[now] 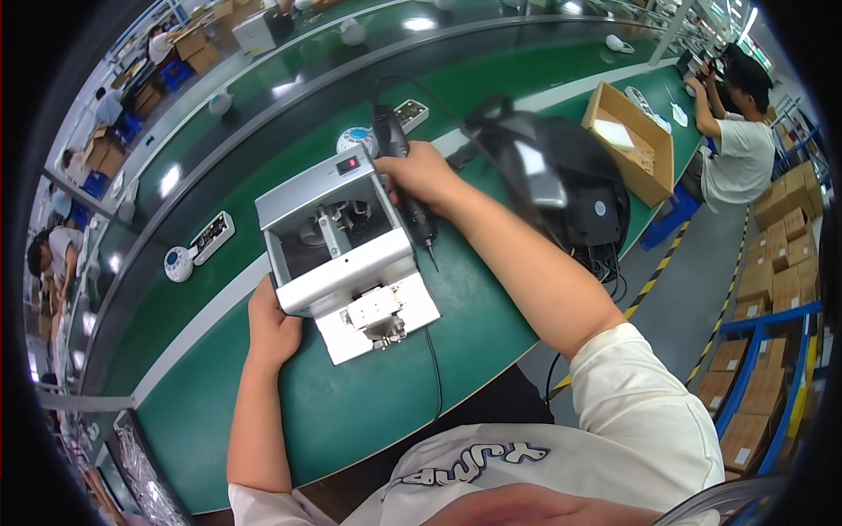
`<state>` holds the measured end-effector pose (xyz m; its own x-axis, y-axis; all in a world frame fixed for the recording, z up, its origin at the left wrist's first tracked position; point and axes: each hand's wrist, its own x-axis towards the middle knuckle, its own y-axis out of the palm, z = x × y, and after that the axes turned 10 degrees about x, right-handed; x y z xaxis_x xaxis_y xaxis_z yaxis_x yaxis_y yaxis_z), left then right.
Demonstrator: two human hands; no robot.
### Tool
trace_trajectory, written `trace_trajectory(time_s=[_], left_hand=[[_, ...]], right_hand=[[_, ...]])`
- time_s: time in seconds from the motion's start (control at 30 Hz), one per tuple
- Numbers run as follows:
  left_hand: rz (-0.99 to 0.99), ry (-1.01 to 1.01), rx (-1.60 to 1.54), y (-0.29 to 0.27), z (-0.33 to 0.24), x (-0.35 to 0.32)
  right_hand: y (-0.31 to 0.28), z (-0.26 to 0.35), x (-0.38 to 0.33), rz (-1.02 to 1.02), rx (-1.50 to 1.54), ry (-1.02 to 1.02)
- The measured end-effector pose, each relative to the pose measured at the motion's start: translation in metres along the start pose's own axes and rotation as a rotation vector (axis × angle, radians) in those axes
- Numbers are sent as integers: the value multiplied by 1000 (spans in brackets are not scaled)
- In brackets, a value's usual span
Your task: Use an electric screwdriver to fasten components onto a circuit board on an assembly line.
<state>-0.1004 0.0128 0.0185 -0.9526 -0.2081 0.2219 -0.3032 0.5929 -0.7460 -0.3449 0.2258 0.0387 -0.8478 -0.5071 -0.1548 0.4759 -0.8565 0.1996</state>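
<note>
A silver-grey screw feeder (pixel 333 276) with a red lit display and an open top sits tilted in front of me on the green bench. My left hand (pixel 274 329) grips its lower left side, fingers partly hidden behind the housing. At the upper right side, my right hand (pixel 421 180) is closed around the middle of a black electric screwdriver (pixel 418 219), its fingers against the feeder's wall. The screwdriver's bit points toward me. On the feeder's front, a white plate (pixel 333 337) carries a small metal mechanism (pixel 386 329).
White devices with round heads (pixel 178 264) lie on the green conveyor (pixel 307 114) beyond the bench. Black plastic bag material (pixel 544 167) and a cardboard tray (pixel 662 175) stand right. A co-worker (pixel 741 131) sits farther right. Boxes fill a blue rack (pixel 728 329).
</note>
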Motion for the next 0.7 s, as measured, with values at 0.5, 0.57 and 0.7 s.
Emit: trace_trajectory(time_s=[0.5, 0.57, 0.7], left_hand=[[-78, 85, 5, 4, 0, 1], [-83, 78, 26, 5, 3, -1], [-95, 136, 99, 3, 8, -3]], right_hand=[[5, 4, -5, -56, -71, -46], [8, 4, -8, -59, -78, -52], [13, 10, -17, -81, -110, -89]])
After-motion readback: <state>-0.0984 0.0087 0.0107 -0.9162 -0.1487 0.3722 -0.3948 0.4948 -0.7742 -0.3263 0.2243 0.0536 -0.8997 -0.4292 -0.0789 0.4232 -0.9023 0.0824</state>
